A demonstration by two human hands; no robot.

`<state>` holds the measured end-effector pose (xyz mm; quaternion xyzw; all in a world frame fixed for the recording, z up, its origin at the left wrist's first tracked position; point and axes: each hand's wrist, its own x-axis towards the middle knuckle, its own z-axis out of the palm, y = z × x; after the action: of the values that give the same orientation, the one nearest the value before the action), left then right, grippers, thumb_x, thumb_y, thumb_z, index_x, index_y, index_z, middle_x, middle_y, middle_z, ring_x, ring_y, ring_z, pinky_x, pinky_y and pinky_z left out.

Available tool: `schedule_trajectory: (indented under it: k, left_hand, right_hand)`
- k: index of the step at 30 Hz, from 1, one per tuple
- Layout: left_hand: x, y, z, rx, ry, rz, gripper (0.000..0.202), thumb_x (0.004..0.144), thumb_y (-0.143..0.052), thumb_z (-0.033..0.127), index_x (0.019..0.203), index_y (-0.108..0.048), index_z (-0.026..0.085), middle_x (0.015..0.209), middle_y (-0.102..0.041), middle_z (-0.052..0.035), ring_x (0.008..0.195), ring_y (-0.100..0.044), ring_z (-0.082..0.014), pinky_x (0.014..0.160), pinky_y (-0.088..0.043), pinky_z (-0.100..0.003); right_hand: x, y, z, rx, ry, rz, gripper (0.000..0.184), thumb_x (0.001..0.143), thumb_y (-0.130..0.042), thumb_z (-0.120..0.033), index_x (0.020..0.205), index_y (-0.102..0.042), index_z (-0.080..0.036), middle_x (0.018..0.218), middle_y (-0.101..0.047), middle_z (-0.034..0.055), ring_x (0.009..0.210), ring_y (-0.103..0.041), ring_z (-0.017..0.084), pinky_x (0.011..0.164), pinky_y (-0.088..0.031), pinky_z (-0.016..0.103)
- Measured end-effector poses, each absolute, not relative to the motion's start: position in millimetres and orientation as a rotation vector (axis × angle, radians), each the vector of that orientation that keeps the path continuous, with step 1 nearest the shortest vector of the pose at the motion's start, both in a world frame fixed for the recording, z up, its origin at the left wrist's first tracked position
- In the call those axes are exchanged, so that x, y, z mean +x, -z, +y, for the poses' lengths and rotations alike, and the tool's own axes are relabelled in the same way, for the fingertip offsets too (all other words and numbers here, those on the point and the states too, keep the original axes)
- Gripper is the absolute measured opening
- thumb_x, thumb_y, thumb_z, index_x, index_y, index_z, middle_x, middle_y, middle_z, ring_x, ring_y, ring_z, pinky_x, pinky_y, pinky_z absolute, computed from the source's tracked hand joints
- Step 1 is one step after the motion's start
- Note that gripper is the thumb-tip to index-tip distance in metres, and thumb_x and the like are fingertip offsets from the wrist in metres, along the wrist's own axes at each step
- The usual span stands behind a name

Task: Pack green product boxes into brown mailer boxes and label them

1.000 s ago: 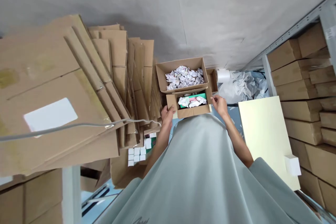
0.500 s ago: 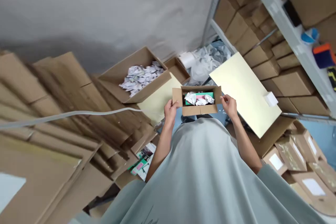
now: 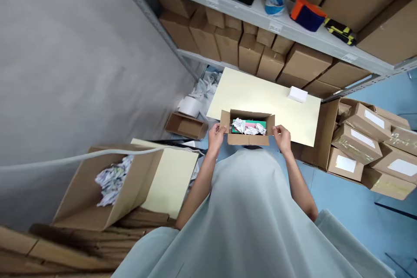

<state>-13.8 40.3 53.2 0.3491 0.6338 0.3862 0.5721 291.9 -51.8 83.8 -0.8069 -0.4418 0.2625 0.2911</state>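
Observation:
In front of my body an open cardboard box [image 3: 248,140] is held up between both hands, its flaps spread outward. Inside lie crumpled paper wads [image 3: 250,130] on top of a green and pink package [image 3: 260,124]. My left hand [image 3: 215,137] pinches the box's left flap. On the other side, my right hand [image 3: 282,138] has its thumb and fingers closed on the right flap's edge. Just beyond the box is a pale yellow tabletop [image 3: 257,91] with a white block of paper [image 3: 297,94] on it.
A large box of crumpled paper [image 3: 130,195] stands at left, beside an empty small carton [image 3: 185,126]. A shelf [image 3: 260,17] with many boxes runs along the back. At right, a big carton [image 3: 321,134] holds several taped boxes. A white hose [image 3: 81,156] crosses the left side.
My view has swung right, toward the shelf and the yellow tabletop. The open box stays between my hands, now in front of that tabletop. My right fingers have closed onto its right flap.

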Motion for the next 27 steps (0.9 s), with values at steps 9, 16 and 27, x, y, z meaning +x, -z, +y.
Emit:
schedule_trajectory:
  k: [9, 16, 27]
  left_hand:
    - [79, -24, 122, 1.058, -0.714, 1.528, 0.023, 0.079, -0.078, 0.043, 0.084, -0.063, 0.026, 0.082, -0.069, 0.0001, 0.078, -0.062, -0.0196, 0.074, -0.049, -0.029]
    - [94, -27, 131, 1.328, -0.674, 1.589, 0.020, 0.092, -0.076, 0.040, 0.101, -0.068, 0.023, 0.105, -0.074, -0.0068, 0.093, -0.070, -0.0236, 0.091, -0.056, -0.035]
    - [84, -35, 117, 2.084, -0.410, 1.177, 0.041, 0.109, -0.062, 0.041, 0.144, -0.073, 0.024, 0.143, -0.068, -0.0163, 0.138, -0.060, -0.0351, 0.126, -0.048, -0.051]
  right_hand:
    - [369, -58, -8, -2.219, -0.710, -1.074, 0.039, 0.102, -0.049, -0.060, 0.086, -0.062, -0.027, 0.091, -0.081, 0.0108, 0.088, -0.075, 0.028, 0.084, -0.056, 0.037]
    - [365, -51, 1, -2.117, -0.790, -1.055, 0.038, 0.102, -0.057, -0.060, 0.093, -0.067, -0.024, 0.091, -0.079, 0.0086, 0.085, -0.075, 0.025, 0.083, -0.059, 0.036]
    - [360, -35, 5, -2.163, -0.921, -1.491, 0.038, 0.109, -0.064, -0.040, 0.142, -0.076, -0.025, 0.114, -0.073, 0.0084, 0.089, -0.072, 0.023, 0.089, -0.059, 0.036]
